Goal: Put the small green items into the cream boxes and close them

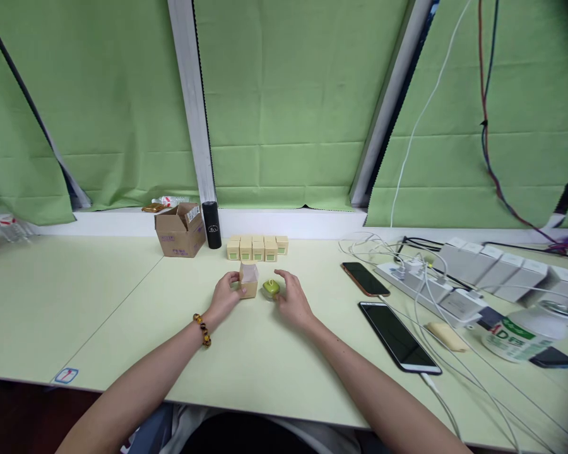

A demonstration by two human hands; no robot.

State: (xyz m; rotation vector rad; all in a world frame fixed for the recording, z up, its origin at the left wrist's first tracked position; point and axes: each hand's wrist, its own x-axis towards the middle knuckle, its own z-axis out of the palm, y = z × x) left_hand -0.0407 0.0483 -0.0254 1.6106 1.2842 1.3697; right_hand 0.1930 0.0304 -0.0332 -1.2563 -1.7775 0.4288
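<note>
My left hand [226, 292] grips a small kraft-coloured cardboard box [248, 289] at its left side, thumb in front. The box stands on the table with its flap raised and pale inside showing. Just right of it lies a small rounded green item [271, 287] with a loop on top; its exact kind I cannot make out. My right hand [291, 298] is at the green item's right side, index finger and thumb spread apart, the thumb at its edge. Behind the hands, several small closed boxes [258, 248] of the same kind stand in rows.
A brown carton [180, 231] and a black bottle [211, 225] stand at the back left. On the right lie two phones [400, 337] [365, 279], a power strip [430, 291] with chargers and tangled cables, and a white plastic jar [525, 333].
</note>
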